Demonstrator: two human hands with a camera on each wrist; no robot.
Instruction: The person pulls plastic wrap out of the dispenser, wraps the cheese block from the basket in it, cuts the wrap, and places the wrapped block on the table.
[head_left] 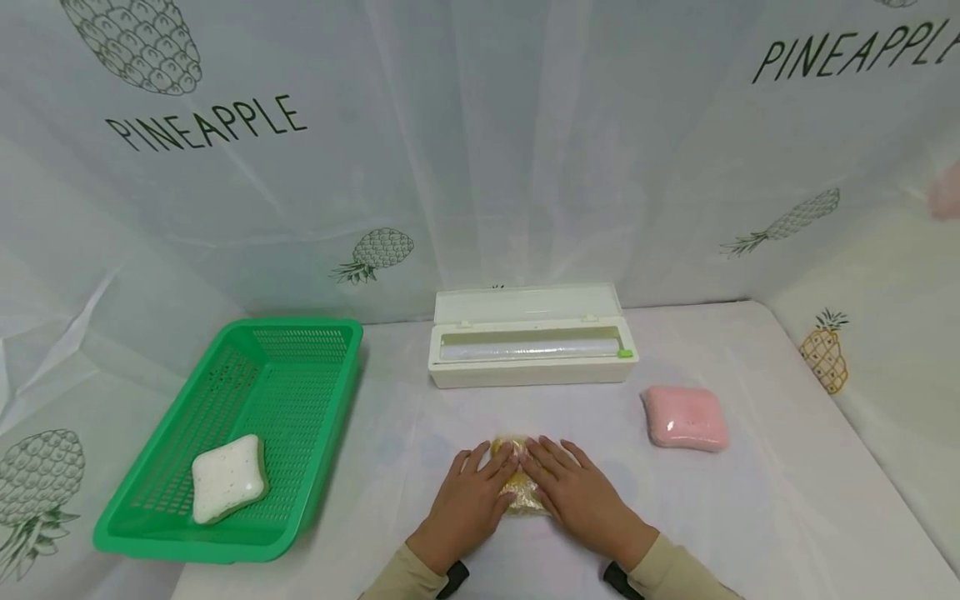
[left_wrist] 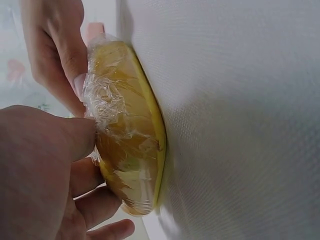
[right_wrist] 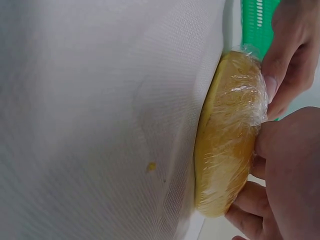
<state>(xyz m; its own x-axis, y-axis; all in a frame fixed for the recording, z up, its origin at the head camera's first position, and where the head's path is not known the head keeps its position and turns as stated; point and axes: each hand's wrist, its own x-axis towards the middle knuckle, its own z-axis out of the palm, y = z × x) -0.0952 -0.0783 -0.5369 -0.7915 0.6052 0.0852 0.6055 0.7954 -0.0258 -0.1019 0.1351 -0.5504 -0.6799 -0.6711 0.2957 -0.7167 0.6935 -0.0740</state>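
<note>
On the table in front of me lies a yellow, pillow-shaped block wrapped in crinkled clear cling film, soap-like in look. My left hand rests on its left side and top, fingers fairly straight. From the other side my right hand touches the film, its fingers also extended. Both sets of fingertips nearly meet over the top. In the left wrist view, film bunches up on top of the block by the thumbs. The right wrist view shows the block's underside flat on the cloth.
A white cling film dispenser with its lid raised and a film roll inside stands behind the block. To the right lies a pink wrapped block. A green basket at left holds a white speckled block. Pineapple-print curtains enclose the table.
</note>
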